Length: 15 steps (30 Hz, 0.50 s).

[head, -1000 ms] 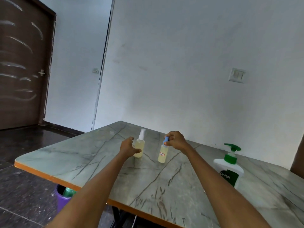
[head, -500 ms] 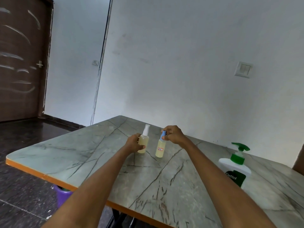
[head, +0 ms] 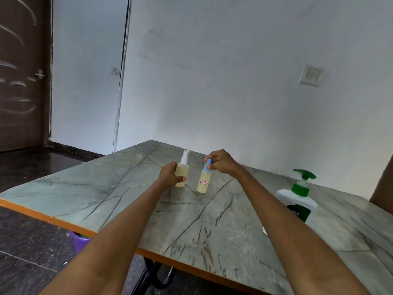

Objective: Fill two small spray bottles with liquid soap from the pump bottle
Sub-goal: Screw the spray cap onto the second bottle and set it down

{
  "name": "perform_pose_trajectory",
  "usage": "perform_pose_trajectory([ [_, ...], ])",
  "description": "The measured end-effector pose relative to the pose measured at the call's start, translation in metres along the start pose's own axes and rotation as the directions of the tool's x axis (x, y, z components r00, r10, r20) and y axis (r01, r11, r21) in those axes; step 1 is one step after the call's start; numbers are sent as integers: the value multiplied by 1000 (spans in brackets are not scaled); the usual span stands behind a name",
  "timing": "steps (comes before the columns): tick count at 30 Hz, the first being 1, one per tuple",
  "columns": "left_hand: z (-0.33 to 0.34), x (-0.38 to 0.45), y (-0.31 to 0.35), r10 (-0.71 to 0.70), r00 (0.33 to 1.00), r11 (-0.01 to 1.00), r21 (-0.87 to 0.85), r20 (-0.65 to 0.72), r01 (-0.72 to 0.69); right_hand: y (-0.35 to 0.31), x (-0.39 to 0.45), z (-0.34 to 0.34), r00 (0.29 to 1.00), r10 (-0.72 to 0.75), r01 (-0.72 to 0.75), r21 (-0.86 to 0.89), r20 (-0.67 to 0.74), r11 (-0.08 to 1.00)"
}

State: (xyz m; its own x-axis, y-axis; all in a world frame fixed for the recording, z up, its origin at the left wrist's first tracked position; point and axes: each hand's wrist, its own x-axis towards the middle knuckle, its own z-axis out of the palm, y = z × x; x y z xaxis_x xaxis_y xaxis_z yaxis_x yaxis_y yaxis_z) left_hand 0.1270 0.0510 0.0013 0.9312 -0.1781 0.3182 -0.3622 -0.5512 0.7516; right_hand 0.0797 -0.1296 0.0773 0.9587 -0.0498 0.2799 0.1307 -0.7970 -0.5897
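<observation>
Now my left hand grips the white-capped spray bottle upright on the worktop; my right hand pinches the tilted blue-capped spray bottle. Both look filled; the pump bottle stands well right, nearer my right arm.

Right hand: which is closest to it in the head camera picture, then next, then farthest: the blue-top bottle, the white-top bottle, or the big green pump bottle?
From the right hand:
1. Blue-capped spray bottle, pinched at its cap by that hand's fingers.
2. White-capped spray bottle, just to the left, held by the left hand.
3. Pump bottle, far off to the right near the table edge.
</observation>
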Motion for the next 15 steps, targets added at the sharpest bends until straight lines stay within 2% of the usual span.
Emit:
perform_pose_trajectory([
  [15, 3, 1, 0, 29, 998, 999, -20, 48, -29, 0, -4, -5, 999, 13, -13, -10, 46, 1000],
])
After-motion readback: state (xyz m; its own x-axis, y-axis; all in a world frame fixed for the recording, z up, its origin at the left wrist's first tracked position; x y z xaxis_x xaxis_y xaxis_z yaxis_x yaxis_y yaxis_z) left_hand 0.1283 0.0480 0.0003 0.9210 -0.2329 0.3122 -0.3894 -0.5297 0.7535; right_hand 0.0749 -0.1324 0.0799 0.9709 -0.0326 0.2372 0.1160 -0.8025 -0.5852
